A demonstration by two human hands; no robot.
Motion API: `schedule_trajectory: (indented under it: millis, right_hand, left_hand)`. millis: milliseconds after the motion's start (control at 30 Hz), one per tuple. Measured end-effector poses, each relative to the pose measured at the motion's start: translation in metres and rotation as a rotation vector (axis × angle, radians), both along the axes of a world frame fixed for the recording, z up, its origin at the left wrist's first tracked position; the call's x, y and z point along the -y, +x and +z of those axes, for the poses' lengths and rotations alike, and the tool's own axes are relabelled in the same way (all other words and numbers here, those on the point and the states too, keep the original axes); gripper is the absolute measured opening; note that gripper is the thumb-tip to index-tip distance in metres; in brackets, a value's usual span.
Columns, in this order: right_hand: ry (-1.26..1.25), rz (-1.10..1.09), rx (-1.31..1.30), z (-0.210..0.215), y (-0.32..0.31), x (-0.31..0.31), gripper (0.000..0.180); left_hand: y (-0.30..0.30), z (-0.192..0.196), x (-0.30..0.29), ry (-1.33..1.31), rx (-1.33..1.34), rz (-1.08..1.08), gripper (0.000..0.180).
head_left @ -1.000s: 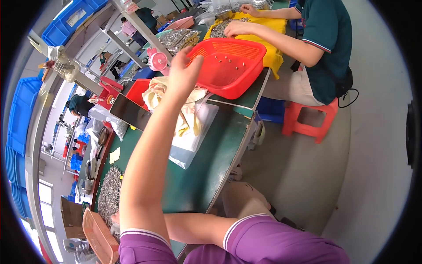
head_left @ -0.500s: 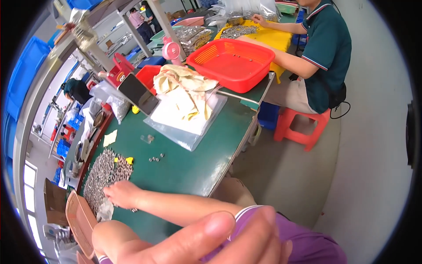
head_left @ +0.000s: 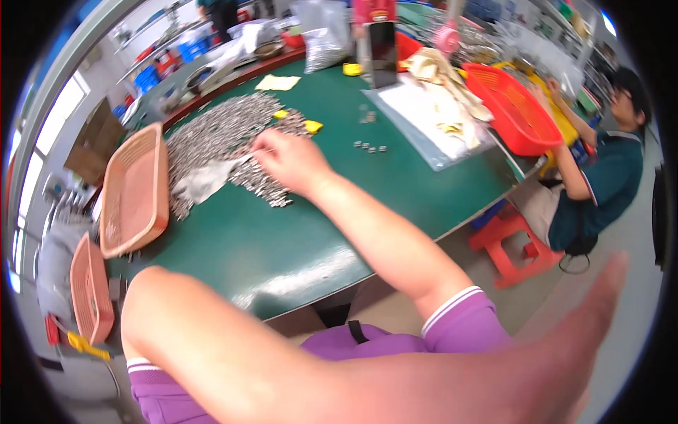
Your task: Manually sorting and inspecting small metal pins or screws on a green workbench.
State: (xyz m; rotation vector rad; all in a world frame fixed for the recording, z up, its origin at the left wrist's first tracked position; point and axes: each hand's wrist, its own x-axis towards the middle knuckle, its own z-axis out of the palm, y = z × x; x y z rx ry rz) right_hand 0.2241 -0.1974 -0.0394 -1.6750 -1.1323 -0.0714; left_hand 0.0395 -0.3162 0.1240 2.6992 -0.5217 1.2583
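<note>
My right hand (head_left: 286, 157) is over the near right part of a pile of small metal pieces (head_left: 219, 127) on the green table. Its fingers are drawn together low among the pieces; whatever is between them is too small to make out. A crumpled whitish sheet (head_left: 206, 181) lies on the pile, its tip reaching close to those fingertips. My left hand (head_left: 565, 353) is raised very near the camera at the lower right, smeared by motion, its forearm crossing the foreground. Yellow bits (head_left: 313, 126) lie at the pile's right edge.
An orange basket (head_left: 162, 191) tilts at the table's left edge, another basket (head_left: 92, 290) below it. Several small metal pieces (head_left: 371, 147) lie apart. Farther right are cloths (head_left: 441, 81), a red basket (head_left: 519, 116) and a person (head_left: 600, 177) beside a red stool (head_left: 519, 244).
The view has swung, so the table and pile sit farther right and higher in the picture. My left hand has shifted right across the foreground. My right hand stays at the pile.
</note>
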Motion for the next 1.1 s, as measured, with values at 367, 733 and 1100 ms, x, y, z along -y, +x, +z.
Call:
schedule_trajectory:
  millis: [367,733,1100]
  right_hand:
    - [0.003,0.044,-0.011,-0.003,-0.005,-0.001,0.016]
    - [0.13,-0.067,-0.19,0.004,-0.002,0.001,0.02]
    - [0.05,-0.011,-0.146,0.003,-0.013,-0.005,0.017]
  left_hand:
    - [-0.017,-0.003,-0.006,-0.273,-0.127,0.242,0.02]
    - [-0.009,-0.087,-0.237,-0.548,-0.427,0.218,0.018]
    - [0.042,-0.155,-0.258,-0.251,-0.537,0.209,0.018]
